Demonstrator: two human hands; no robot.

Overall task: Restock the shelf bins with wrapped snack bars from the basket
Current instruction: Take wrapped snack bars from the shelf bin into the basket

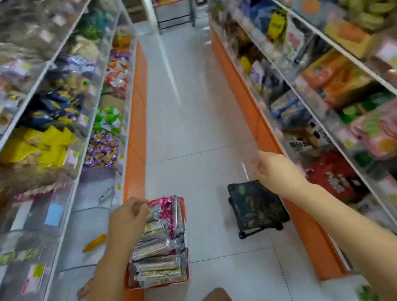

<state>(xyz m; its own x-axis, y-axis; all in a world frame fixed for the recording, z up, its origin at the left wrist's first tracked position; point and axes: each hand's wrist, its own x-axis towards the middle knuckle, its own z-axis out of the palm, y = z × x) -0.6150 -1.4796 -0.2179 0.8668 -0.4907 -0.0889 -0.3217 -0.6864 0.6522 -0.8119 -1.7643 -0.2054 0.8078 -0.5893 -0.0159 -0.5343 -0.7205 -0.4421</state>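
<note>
Currently: left shelf [33, 123] of clear bins, its lower bins [85, 226] nearly bare. On the floor [195, 138], against that shelf's orange base, sits the red basket [160, 283], heaped with wrapped snack bars [155, 247], long axes lying across the basket. Patterned stool [254, 206] well apart to its right. Left hand [127, 219] is nearer: fingers [141, 206] curled onto the pile's far-left end; a pinch cannot be confirmed. Right hand [272, 167] raised over the floor, loosely curled, holding nothing.

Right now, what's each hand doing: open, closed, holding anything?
Left hand: on the bars in the basket, fingers curled; grip cannot be told.
Right hand: loosely curled, empty, in the air.
</note>
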